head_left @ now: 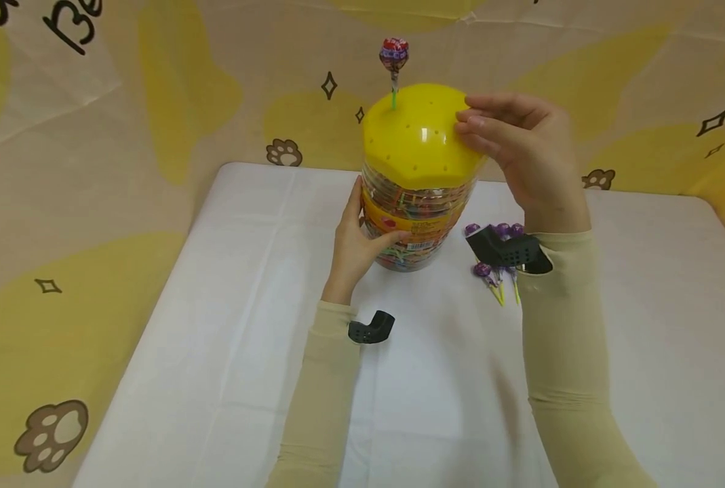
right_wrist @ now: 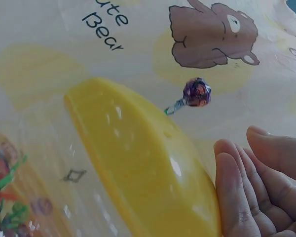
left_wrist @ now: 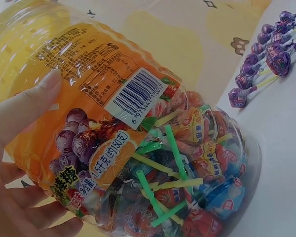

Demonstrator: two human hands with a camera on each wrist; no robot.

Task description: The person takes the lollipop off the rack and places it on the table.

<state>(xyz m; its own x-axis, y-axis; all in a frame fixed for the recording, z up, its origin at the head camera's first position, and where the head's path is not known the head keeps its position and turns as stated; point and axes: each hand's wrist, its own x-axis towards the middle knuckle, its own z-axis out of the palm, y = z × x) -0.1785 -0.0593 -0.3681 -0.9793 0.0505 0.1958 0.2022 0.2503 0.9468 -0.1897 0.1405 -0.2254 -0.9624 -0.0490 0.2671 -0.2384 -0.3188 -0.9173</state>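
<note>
A clear plastic candy jar (head_left: 426, 234) full of wrapped lollipops, with an orange label (left_wrist: 133, 74), stands on the table under a yellow domed lid (head_left: 423, 135) with small holes. My left hand (head_left: 356, 247) grips the jar's left side, thumb across the label and fingers around behind. One lollipop (head_left: 394, 57) in a purple and red wrapper stands upright in the lid, its green stick in a hole. At the lid's right edge is my right hand (head_left: 521, 135), its fingertips right at the yellow surface and its thumb held apart, with nothing between them.
Several purple-wrapped lollipops (left_wrist: 278, 59) with yellow and green sticks lie to the right of the jar, partly behind my right wrist in the head view. A white cloth (head_left: 264, 285) covers the table. Behind it hangs a printed backdrop (head_left: 313, 41).
</note>
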